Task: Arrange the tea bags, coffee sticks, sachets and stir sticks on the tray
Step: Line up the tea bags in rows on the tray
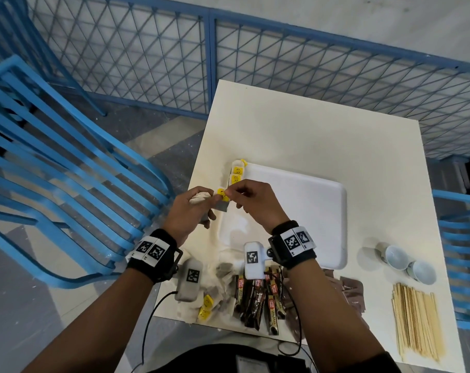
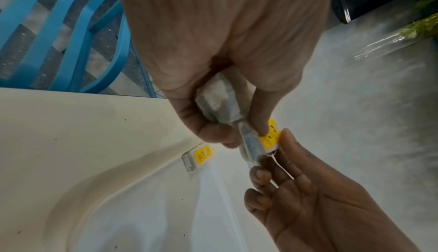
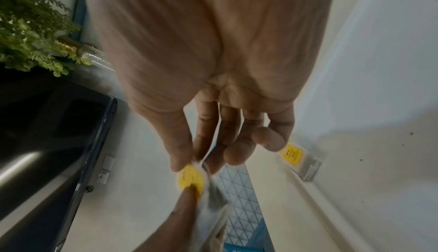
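A white tray [image 1: 309, 200] lies mid-table. Two tea bags [image 1: 236, 175] with yellow tags lie in a row along its left rim. Above that rim both hands meet on one tea bag [image 1: 223, 201]. My left hand [image 1: 193, 211] holds a bunch of tea bags [image 2: 218, 102] in its curled fingers. My right hand [image 1: 251, 203] pinches the yellow tag [image 3: 190, 178] between thumb and forefinger. Near the front edge lie loose tea bags [image 1: 215, 297], dark coffee sticks [image 1: 258, 300], brown sachets [image 1: 351, 292] and a bundle of wooden stir sticks [image 1: 416, 324].
Two small white cups [image 1: 406, 262] lie on their sides right of the tray. Blue slatted chairs [image 1: 67, 184] stand to the left and right of the table [image 1: 295, 125]. A blue mesh fence [image 1: 228, 55] runs behind it.
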The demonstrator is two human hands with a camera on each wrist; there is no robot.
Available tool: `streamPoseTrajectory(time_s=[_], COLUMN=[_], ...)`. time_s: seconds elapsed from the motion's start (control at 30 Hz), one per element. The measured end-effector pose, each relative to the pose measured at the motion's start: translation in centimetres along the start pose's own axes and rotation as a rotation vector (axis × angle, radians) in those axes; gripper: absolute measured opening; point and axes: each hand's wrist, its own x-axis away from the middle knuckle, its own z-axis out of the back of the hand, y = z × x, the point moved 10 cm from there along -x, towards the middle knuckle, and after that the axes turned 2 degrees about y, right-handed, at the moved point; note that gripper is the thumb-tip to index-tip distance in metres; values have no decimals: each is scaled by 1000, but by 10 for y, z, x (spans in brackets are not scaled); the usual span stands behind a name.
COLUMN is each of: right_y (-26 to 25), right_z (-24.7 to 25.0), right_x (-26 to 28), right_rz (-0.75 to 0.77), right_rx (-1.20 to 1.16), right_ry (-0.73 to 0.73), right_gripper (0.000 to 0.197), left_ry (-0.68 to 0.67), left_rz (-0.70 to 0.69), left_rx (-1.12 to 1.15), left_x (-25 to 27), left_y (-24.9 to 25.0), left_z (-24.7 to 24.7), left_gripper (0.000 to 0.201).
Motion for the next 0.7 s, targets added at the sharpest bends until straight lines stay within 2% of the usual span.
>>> streamPoseTrajectory(time_s=[0.33, 0.4, 0.47, 0.53, 0.6, 0.7], right_y=[-9, -5, -1, 2, 2, -3], right_z=[13, 9, 1, -3, 0, 5], right_x=[2, 2, 2, 2, 2, 4], right_rz=[33, 7, 8, 28, 36, 44], right_rx=[-123, -80, 68, 153, 114, 50], right_ry=[27, 4, -66, -115, -112, -100], right_gripper=[13, 17, 21, 16, 8, 8], left_ry=[-13, -14, -12, -11, -16, -20], left_rz=[-34, -34, -31, -25, -26, -38], left_rx=[-7, -3, -4, 5, -4, -37], left_x=[7, 8, 9, 9, 8, 8], left_y=[3, 3, 4, 3, 3, 3], left_z=[0, -1, -2, -2, -1, 0], left_gripper=[6, 7, 8, 11, 16, 10])
